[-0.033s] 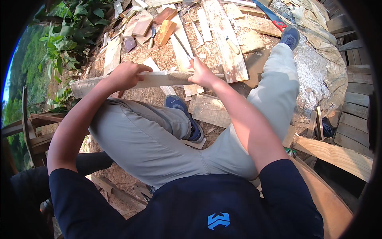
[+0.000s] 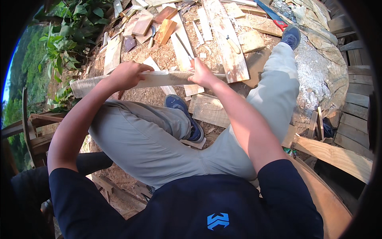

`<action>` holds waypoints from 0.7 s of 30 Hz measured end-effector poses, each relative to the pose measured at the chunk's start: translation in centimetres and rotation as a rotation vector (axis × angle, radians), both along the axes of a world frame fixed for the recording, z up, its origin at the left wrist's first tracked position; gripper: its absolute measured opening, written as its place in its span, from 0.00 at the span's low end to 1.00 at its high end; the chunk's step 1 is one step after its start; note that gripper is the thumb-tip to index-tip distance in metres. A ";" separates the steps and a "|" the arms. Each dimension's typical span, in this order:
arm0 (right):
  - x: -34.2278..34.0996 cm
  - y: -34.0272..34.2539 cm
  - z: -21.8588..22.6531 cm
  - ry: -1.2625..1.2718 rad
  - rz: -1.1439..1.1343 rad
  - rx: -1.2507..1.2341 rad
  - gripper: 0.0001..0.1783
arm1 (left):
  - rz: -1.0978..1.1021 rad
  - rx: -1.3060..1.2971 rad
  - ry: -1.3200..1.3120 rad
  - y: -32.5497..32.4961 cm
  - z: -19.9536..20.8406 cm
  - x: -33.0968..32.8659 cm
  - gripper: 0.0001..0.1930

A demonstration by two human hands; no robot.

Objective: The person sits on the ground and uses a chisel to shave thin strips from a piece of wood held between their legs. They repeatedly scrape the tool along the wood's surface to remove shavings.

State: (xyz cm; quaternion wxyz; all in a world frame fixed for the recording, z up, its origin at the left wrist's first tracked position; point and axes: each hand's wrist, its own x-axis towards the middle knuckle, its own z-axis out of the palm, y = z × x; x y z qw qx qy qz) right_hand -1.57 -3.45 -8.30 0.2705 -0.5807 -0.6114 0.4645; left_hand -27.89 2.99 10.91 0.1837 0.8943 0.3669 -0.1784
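A long, pale piece of wood (image 2: 162,79) lies crosswise in front of my knees, its broad end to the left. My left hand (image 2: 129,75) is closed over it, left of its middle. Toward its thin right end, my right hand (image 2: 203,75) is closed on a knife with a long, narrow blade (image 2: 184,46). The blade points away and to the left, above the ground; my fingers hide the handle. The right hand also rests at the wood, and the tip of the wood shows just past it.
Boards, offcuts and shavings cover the ground ahead. Among them lie an orange-brown block (image 2: 165,32), a curved-blade knife (image 2: 152,36), a wooden-handled tool (image 2: 233,44) on a wide board (image 2: 227,24), and a red-handled saw (image 2: 279,24). A beam (image 2: 334,155) stands at my right; leafy plants (image 2: 75,32) grow far left.
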 end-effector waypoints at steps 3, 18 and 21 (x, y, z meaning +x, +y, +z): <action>-0.6 0.7 0.1 -0.084 -0.053 -0.093 0.34 | -0.014 -0.029 0.031 0.7 0.2 0.5 0.19; 1.6 7.4 16.4 0.004 0.302 -0.005 0.33 | 0.374 -0.590 -0.013 -0.3 11.4 -2.8 0.32; 2.8 7.0 19.3 -0.066 0.440 0.045 0.32 | 0.477 -0.786 -0.187 -1.7 8.8 -2.5 0.42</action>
